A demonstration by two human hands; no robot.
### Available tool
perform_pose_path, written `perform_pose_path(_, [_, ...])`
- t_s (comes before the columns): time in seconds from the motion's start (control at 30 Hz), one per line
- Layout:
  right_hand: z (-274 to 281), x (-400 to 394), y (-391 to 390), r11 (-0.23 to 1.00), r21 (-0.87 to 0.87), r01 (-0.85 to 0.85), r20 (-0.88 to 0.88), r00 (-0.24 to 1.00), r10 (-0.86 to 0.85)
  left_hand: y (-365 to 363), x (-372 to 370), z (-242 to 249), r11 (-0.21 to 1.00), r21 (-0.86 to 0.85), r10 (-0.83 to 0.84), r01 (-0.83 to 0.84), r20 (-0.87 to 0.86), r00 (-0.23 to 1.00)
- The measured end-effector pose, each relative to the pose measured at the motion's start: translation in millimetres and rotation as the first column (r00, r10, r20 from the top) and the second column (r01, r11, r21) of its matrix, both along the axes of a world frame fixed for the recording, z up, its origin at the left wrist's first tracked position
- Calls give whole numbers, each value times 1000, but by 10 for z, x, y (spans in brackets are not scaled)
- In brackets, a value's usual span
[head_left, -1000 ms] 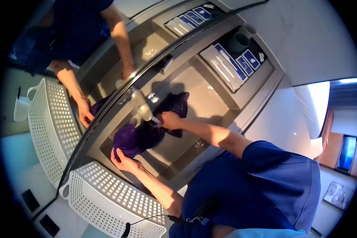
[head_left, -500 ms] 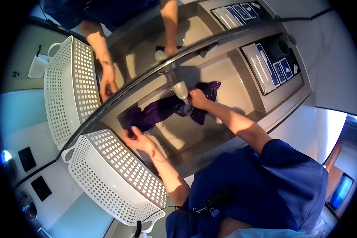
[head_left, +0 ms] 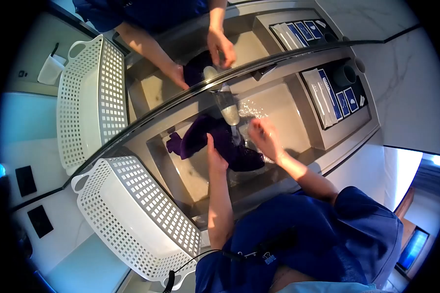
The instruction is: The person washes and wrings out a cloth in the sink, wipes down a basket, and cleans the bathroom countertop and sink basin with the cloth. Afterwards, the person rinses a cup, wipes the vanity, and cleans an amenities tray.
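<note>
A wet dark purple cloth [head_left: 230, 146] lies bunched in the sink [head_left: 291, 110] under a running faucet [head_left: 227, 105]. My left hand [head_left: 217, 157] is at the cloth's near edge, its thumb raised along the fabric; the other fingers are hidden behind the cloth, which it seems to grip. To the right of the water stream, my right hand [head_left: 265, 139] hovers apart from the cloth. Its fingers are loosely bent, slightly blurred, with nothing in them. Water splashes over the basin floor beside the faucet.
A white perforated basket [head_left: 137, 215] stands left of the sink. On the right ledge, a dark tray [head_left: 330, 118] holds packets and a grey cup [head_left: 344, 74]. A mirror [head_left: 181, 49] behind the faucet reflects the scene. A black phone-like slab [head_left: 40, 221] lies far left.
My left hand has moved right and in against the cloth. My right hand has let go of the cloth and shifted right. The stretched cloth is now gathered more compactly.
</note>
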State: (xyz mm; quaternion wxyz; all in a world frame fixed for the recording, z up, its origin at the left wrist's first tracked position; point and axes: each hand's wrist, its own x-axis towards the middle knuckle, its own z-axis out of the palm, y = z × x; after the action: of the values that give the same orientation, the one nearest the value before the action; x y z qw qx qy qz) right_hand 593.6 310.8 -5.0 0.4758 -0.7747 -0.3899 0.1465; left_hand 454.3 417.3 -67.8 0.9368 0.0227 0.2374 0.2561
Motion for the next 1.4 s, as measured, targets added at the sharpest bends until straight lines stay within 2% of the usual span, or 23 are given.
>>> perform_pose_path(0.07, [433, 143, 348, 990, 94, 104, 165, 979, -119, -71, 103, 179, 999, 28, 43, -42, -29, 999])
perform_pose_path(0.13, [840, 268, 721, 966, 250, -59, 362, 931, -36, -93, 173, 212, 995, 52, 84, -82, -54, 995])
perform_pose_path(0.2, [903, 372, 1056, 981, 111, -159, 664, 747, 46, -144, 154, 38, 999, 32, 31, -32, 18, 999])
perform_pose_path(0.23, [849, 404, 1162, 974, -20, -225, 569, 798, 196, -166, 154, -33, 999, 28, 37, -38, 17, 999])
perform_pose_path(0.37, [809, 664, 1269, 940, 72, -333, 614, 757, 221, -212, 241, -116, 992, 2, 124, -124, -8, 992])
perform_pose_path(0.43, [814, 850, 1238, 876, -63, -478, 384, 798, 464, -265, 229, -143, 987, -23, 157, -158, -44, 987])
perform_pose_path(0.53, [807, 917, 1141, 851, -53, -522, 233, 822, 519, -288, 268, -244, 995, 8, 95, -95, 55, 994])
perform_pose_path(0.6, [700, 759, 963, 957, 204, -209, 239, 958, 158, -295, 270, -300, 996, -6, 90, -90, -13, 996])
perform_pose_path(0.63, [516, 691, 850, 977, 213, -9, -29, 999, 15, -283, 299, -200, 997, -7, 83, -83, -2, 997])
perform_pose_path(0.7, [-306, 524, 645, 952, 67, 298, -225, 934, -277, -284, 286, 48, 997, 11, 77, -77, 46, 996])
perform_pose_path(0.73, [-593, 463, 456, 990, -133, 53, -220, 972, -82, -247, 204, -188, 999, -49, 26, -17, 188, 982])
perform_pose_path(0.77, [-870, 329, 390, 935, -336, -111, -456, 888, -58, -216, 188, -146, 999, -52, 10, 0, 193, 981])
perform_pose_path(0.83, [-833, 129, 296, 941, -83, -327, -775, 615, 146, -150, 171, 46, 979, 59, -175, 195, -245, 954])
perform_pose_path(0.97, [-1191, 485, 468, 938, -224, -265, -873, 482, -72, 16, -17, -46, 946, 232, -94, 225, -469, 878])
perform_pose_path(1.03, [-1195, 475, 518, 930, -321, -181, -861, 465, -207, 36, -60, -141, 986, 157, 18, 54, -424, 905])
perform_pose_path(1.1, [-858, 79, 555, 942, -200, -270, -284, 936, 208, 47, 5, -383, 997, 71, 30, -13, -248, 968])
perform_pose_path(1.17, [-525, -367, 382, 844, -129, -520, -105, 854, 510, 79, -41, -1217, 989, 144, -58, 16, 295, 954])
perform_pose_path(1.2, [-443, -315, 428, 844, -196, -500, -28, 863, 504, -38, 115, -1321, 990, 110, 23, -89, 494, 869])
perform_pose_path(1.23, [-368, -264, 473, 842, -260, -472, 50, 865, 500, -164, 274, -1177, 990, 109, 24, -90, 496, 868])
perform_pose_path(1.27, [-563, -38, 664, 850, -459, -257, -97, 966, 240, -242, 431, -768, 995, 95, 28, -22, -62, 998])
perform_pose_path(1.3, [-900, 115, 815, 748, -660, -70, -171, 984, -58, -292, 557, -452, 999, 41, 11, 17, -597, 802])
perform_pose_path(1.33, [-2176, -11, 948, 785, -481, 391, 178, 920, -349, -299, 569, -273, 994, -54, -109, 98, -646, 755])
perform_pose_path(1.4, [-1208, -349, 651, 975, -221, -5, -113, 993, -20, 43, 261, -1087, 993, 59, -62, 102, -478, 876])
